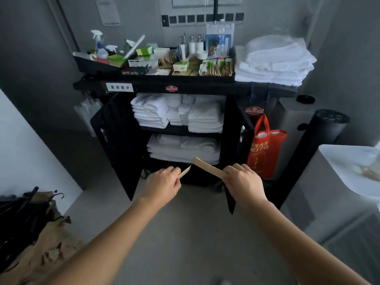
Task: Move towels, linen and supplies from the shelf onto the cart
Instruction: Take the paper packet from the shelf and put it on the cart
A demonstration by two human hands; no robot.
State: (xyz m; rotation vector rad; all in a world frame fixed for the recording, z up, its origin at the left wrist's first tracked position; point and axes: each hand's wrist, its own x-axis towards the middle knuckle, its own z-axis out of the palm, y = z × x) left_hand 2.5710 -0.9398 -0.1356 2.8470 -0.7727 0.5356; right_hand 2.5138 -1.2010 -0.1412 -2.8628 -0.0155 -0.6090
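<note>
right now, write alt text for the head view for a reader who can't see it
The left hand and right hand hold slim tan packets before a black cart with open doors. Folded white towels are stacked inside; supplies crowd its top.

Both arms reached toward 12 o'clock.
Left hand (pixel 162 182) pinched a thin packet (pixel 185 172); right hand (pixel 244 177) gripped a brown sleeve (pixel 207 166).

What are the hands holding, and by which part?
Left hand pinches a thin tan packet by its near end; right hand grips a wider packet likewise.
</note>
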